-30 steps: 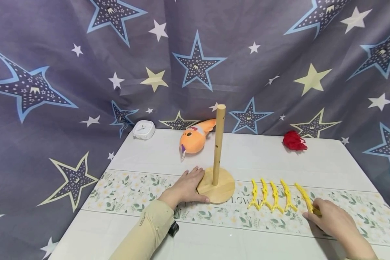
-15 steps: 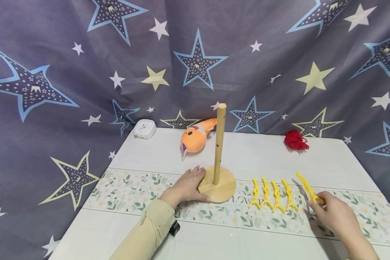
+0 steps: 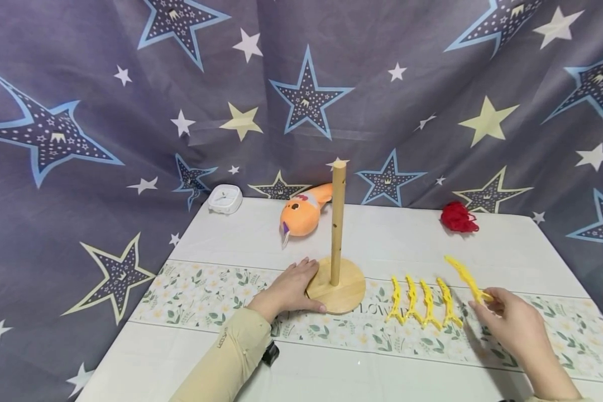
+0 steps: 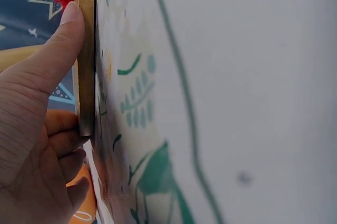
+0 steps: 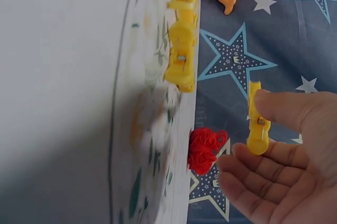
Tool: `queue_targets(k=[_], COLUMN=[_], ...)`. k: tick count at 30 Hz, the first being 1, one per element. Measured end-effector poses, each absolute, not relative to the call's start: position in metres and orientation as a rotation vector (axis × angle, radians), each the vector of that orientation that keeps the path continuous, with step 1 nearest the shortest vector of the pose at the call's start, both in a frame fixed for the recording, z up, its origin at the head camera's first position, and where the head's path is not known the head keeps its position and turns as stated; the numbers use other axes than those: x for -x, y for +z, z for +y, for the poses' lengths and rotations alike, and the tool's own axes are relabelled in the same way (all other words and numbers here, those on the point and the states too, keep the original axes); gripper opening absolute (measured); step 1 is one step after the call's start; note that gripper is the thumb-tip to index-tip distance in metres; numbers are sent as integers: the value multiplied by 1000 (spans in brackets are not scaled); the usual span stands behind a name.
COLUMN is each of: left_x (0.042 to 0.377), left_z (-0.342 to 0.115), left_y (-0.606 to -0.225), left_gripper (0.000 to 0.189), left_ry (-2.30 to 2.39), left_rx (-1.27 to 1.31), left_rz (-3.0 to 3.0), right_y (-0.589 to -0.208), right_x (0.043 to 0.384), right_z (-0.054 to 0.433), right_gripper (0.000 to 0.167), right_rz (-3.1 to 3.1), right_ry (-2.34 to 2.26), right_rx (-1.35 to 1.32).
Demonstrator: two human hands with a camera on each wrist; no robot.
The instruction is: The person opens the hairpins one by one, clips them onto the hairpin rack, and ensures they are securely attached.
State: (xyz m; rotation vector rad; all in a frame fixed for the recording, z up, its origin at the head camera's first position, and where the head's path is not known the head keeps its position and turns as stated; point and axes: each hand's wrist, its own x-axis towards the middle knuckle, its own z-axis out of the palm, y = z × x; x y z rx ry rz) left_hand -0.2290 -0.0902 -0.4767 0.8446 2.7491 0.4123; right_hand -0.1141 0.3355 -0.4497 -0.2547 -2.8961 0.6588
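Clip aloft; right grip pinches it

Just right of the wooden stand, dark capital letters are spelling "LOW" on the floral strip. Left of the stand and closer to the viewer, small lettering on a beige sleeve is appearing unreadable.

Clips are yellow (the backdrop star-patterned).
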Motion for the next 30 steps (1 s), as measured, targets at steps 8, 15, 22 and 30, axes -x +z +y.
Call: queue_targets(k=[8, 15, 22, 30], left_x=[227, 227, 228, 229], left_z=[-90, -90, -90, -89], left_y=[-475, -475, -477, -478], left_gripper=[113, 112, 112, 112], left_ry=[424, 437, 435, 433], left_rx=[-832, -812, -807, -799], left_rz=[2742, 2734, 2730, 2726], right_y=[-446, -447, -447, -443], right_x=[116, 120, 126, 129], right_z=[320, 305, 291, 279], right_gripper=[49, 43, 35, 33], right_rz=[-2786, -2668, -2688, -2695], right_ry=[786, 962, 993, 969], right_rx=[159, 54, 3, -80])
